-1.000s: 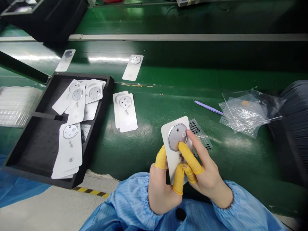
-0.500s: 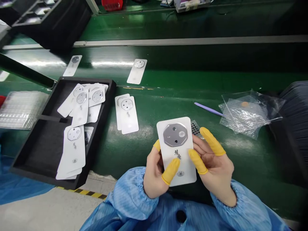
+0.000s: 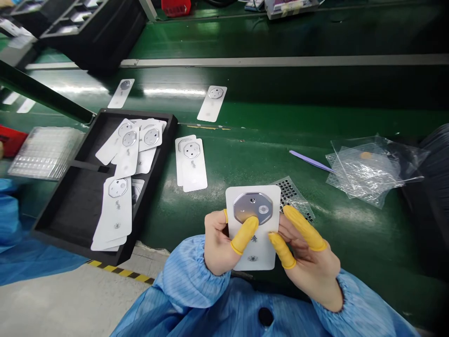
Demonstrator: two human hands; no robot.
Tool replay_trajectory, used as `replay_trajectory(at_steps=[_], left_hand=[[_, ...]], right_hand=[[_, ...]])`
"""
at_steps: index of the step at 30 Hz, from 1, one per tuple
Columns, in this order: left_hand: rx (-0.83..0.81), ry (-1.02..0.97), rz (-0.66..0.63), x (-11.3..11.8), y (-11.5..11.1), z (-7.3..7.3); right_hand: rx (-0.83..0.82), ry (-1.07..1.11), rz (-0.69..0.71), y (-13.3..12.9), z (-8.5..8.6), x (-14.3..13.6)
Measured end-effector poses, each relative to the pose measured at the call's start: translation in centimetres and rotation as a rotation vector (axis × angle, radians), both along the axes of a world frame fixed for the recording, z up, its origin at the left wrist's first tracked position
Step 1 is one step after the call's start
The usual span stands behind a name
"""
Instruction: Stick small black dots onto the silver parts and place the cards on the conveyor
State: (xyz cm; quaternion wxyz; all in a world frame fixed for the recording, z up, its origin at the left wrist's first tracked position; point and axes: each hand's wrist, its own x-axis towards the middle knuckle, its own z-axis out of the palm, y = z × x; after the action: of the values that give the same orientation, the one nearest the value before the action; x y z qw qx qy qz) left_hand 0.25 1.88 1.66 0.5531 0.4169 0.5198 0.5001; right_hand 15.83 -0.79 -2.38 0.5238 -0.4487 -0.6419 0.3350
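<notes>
A white phone back cover [image 3: 245, 260] with a grey octagonal camera plate stands face-on above the bench's front edge. My left hand [image 3: 222, 245] grips its left side, the yellow-cotted thumb pressing on the lower part of the plate. At the cover's right edge is my right hand [image 3: 307, 260]; its yellow-cotted thumb touches the edge, the index finger is raised, and the other fingers pass partly behind the cover. Just beyond lies a clear sheet of black dots [image 3: 293, 196], partly hidden by the cover and my right hand.
Two similar covers [image 3: 194, 175] overlap left of centre, beside a black tray [image 3: 59, 220] holding several more. Purple tweezers [image 3: 310, 160] and crumpled clear plastic bags [image 3: 372, 168] lie right. Single covers [image 3: 212, 105] lie farther back. A blue sleeve [image 3: 9, 215] shows at far left.
The cover has been straightened and tilted, and my left thumb has moved up onto its plate. More of the dotted sheet shows. The view has shifted slightly left.
</notes>
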Motion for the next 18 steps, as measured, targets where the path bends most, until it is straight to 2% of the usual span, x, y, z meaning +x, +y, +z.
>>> replay_trajectory(at_steps=[3,6,8,10,11,13,15,18], left_hand=[[-0.013,-0.018,-0.019,-0.3,0.0,-0.1],[0.06,0.002,-0.048,-0.8,-0.2,-0.3],[0.102,0.058,-0.041,-1.4,-0.5,-0.7],[0.107,0.115,0.037,-2.3,-0.7,-1.3],[0.101,0.139,0.102,-2.8,-0.8,-1.7],[0.081,0.175,0.213,-4.0,-0.6,-2.6],[0.029,0.227,0.256,-5.1,0.0,-3.5],[0.012,0.336,0.185,-6.1,1.4,-4.4]], right_hand=[[0.012,0.004,0.001,0.0,-0.1,-0.1],[0.038,-0.005,-0.008,0.0,0.1,-0.4],[0.009,-0.023,0.061,0.0,0.2,-0.6],[-0.062,-0.103,0.135,0.0,-0.2,-0.4],[-0.09,-0.184,0.123,0.1,-0.6,-0.1],[-0.093,-0.417,-0.006,0.2,-1.8,0.8],[-0.041,-0.612,-0.115,0.6,-3.4,2.1],[0.033,-0.683,-0.027,1.4,-4.7,3.8]])
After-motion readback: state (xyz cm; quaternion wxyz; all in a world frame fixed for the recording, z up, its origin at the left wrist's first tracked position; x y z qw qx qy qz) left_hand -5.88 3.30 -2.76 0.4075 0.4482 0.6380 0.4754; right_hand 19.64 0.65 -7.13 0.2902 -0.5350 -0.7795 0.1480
